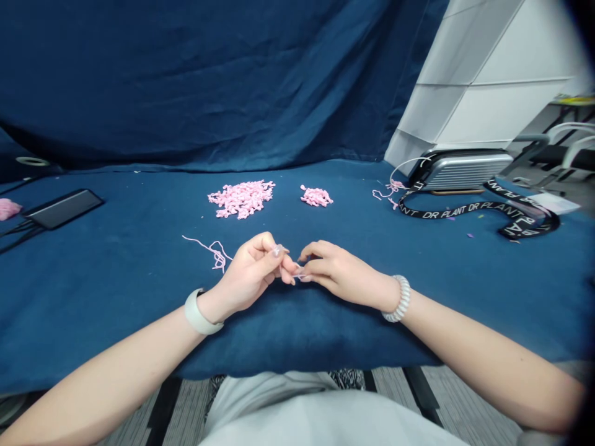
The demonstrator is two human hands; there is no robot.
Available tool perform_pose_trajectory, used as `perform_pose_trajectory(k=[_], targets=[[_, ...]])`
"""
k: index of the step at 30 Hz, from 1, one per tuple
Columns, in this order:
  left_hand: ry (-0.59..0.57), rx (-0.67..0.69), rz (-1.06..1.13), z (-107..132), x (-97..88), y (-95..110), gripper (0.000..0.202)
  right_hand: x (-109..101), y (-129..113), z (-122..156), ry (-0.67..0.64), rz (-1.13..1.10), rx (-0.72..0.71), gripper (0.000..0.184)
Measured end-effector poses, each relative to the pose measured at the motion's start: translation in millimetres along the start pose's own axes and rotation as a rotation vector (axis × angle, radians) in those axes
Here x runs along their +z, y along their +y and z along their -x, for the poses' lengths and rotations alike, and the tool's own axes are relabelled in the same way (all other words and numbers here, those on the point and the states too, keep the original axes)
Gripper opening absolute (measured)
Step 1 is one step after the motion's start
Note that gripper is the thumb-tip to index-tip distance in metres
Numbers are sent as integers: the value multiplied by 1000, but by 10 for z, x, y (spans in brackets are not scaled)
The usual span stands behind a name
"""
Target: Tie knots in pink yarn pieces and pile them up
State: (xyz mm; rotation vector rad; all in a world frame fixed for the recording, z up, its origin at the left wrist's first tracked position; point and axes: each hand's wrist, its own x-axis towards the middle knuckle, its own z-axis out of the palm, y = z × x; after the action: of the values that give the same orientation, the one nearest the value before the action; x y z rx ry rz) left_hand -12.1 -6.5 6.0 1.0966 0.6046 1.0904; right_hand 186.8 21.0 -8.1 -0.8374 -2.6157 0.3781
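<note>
My left hand (256, 267), with a pale band at the wrist, pinches a strand of pink yarn (218, 255) between thumb and fingers. The yarn's loose tail lies in a small tangle on the blue cloth to the left of that hand. My right hand (341, 272), wearing a coiled bracelet, meets it fingertip to fingertip and pinches a short light bit of the same yarn. Fingers hide most of the yarn between the hands. Beyond them lie a larger pile of pink knotted yarn pieces (242, 199) and a smaller pile (317, 197).
A dark flat device (65, 209) with cables lies at the left, beside a pink yarn ball (8, 209). At the right are a silver-grey case (469, 170), a black lettered lanyard (446, 214) and pink yarn scraps (394, 187). A blue curtain (209, 80) hangs behind the table.
</note>
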Motion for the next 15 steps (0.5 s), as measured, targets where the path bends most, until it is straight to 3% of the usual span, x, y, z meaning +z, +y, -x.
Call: perform_pose_trajectory(k=[5,9,15], targets=[[-66,-75,21,9,18,-29,25,-121,-20,-22,-103,-101,60,41],[29,-138,-29,-25,19,-58,26,-196,-43,-4,-73,-107,63,45],[109,-220,-118,-57,7,-65,30,-207,-30,17,-131,-70,100,47]])
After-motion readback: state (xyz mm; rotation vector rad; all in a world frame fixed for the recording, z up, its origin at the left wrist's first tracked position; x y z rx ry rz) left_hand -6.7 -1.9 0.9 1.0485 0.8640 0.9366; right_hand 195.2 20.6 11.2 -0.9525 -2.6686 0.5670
